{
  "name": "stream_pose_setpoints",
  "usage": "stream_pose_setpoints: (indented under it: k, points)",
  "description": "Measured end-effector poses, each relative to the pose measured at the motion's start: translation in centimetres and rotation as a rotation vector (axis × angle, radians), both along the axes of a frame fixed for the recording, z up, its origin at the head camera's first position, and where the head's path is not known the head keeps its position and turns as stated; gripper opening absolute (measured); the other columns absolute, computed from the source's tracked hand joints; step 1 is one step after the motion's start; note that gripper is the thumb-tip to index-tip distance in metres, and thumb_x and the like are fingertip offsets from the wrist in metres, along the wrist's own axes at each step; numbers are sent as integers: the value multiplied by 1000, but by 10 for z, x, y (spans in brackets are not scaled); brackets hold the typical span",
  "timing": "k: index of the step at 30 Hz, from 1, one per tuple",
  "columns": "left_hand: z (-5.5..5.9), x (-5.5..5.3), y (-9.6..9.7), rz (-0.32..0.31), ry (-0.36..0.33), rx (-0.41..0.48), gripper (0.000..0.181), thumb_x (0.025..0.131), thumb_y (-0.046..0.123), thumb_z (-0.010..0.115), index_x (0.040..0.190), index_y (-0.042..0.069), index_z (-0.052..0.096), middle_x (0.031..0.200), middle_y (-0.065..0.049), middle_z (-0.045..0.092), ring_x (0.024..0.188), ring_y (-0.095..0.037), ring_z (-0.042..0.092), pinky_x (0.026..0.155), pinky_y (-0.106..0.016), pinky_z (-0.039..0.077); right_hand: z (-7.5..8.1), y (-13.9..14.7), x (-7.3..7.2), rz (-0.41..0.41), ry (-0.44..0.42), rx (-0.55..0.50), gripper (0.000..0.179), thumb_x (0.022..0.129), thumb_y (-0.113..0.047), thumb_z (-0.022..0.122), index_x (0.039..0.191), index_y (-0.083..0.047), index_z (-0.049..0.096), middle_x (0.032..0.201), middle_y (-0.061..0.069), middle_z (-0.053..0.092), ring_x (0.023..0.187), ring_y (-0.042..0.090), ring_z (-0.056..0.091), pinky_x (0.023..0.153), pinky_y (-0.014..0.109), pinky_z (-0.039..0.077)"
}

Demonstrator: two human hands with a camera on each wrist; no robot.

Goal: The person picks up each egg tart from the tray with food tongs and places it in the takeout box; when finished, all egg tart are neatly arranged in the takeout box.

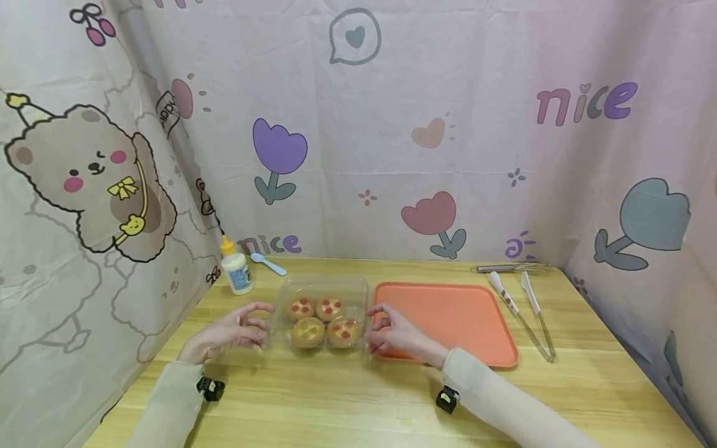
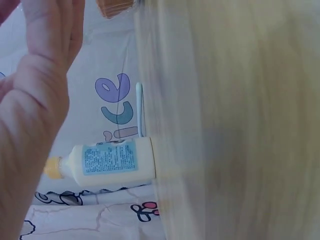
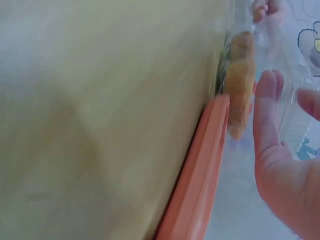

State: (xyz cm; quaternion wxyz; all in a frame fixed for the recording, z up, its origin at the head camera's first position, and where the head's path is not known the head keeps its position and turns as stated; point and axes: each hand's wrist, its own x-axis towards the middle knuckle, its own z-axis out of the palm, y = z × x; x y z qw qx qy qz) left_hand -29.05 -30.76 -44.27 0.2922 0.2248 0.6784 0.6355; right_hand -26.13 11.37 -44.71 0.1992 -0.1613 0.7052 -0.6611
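Observation:
A clear plastic clamshell box stands at the middle of the table, holding several egg tarts, most of them topped with red pieces. My left hand is at the box's left side, its fingertips right at the edge. On the opposite side, my right hand has its fingertips close against the box wall. In the right wrist view the right hand's fingers look fairly straight, with the thumb apart from them. The left wrist view shows the left hand with extended fingers, partly cut off.
An orange tray lies right beside the box, under the right forearm. Tongs and a whisk lie farther right. At the back left stand a white bottle with a yellow cap and a light blue spoon.

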Motion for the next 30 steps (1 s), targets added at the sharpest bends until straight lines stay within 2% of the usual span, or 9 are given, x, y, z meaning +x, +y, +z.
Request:
stream_pose_setpoints:
  k: [3, 7, 16, 19, 23, 26, 30]
  points:
    - [1, -1, 1, -11, -11, 27, 61, 95, -8, 52, 145, -3, 18, 107, -8, 62, 92, -26, 69, 80, -37, 62, 0, -5, 3, -6, -55, -70, 56, 88, 1, 66, 135, -1, 35, 95, 12, 55, 74, 26, 69, 74, 43, 64]
    - [2, -1, 2, -6, -5, 9, 62, 94, -8, 55, 144, -3, 19, 102, -8, 62, 88, -25, 70, 78, -35, 62, 0, -8, 5, -23, -85, -105, 58, 86, 7, 64, 136, 1, 33, 91, 10, 55, 71, 22, 68, 71, 36, 64]
    - [4, 1, 6, 21, 21, -24, 65, 91, -7, 60, 142, -6, 21, 99, -6, 62, 83, -22, 70, 73, -31, 62, -4, -8, 7, -59, -83, -88, 58, 87, 5, 65, 137, 0, 36, 88, 7, 55, 66, 17, 64, 62, 29, 62]
    - [4, 0, 5, 24, 32, -22, 64, 91, -7, 58, 144, -5, 21, 104, -9, 62, 84, -22, 69, 74, -33, 62, -4, -7, 7, -68, -83, -84, 59, 87, 3, 67, 138, -2, 38, 90, 8, 57, 67, 18, 65, 63, 31, 62]
    - [6, -4, 5, 34, 63, -72, 62, 93, -4, 57, 145, -5, 23, 113, -13, 58, 89, -22, 67, 77, -38, 61, -4, -5, 7, -67, -67, -57, 58, 88, -4, 69, 138, -5, 40, 97, 10, 57, 71, 20, 66, 67, 34, 63]
    - [8, -7, 7, 94, 121, -158, 51, 97, 6, 56, 140, -8, 33, 117, -13, 58, 95, -20, 65, 81, -40, 61, -3, 0, 8, -84, -19, -6, 53, 90, -10, 69, 136, -6, 44, 103, 13, 57, 71, 22, 66, 67, 36, 63]
    - [12, -10, 18, 276, 222, -266, 42, 102, 22, 52, 132, -8, 47, 123, -20, 59, 107, -23, 62, 90, -43, 58, -3, 9, 4, -134, 139, 110, 45, 92, -14, 67, 133, -4, 52, 113, 20, 62, 87, 23, 66, 77, 37, 62]
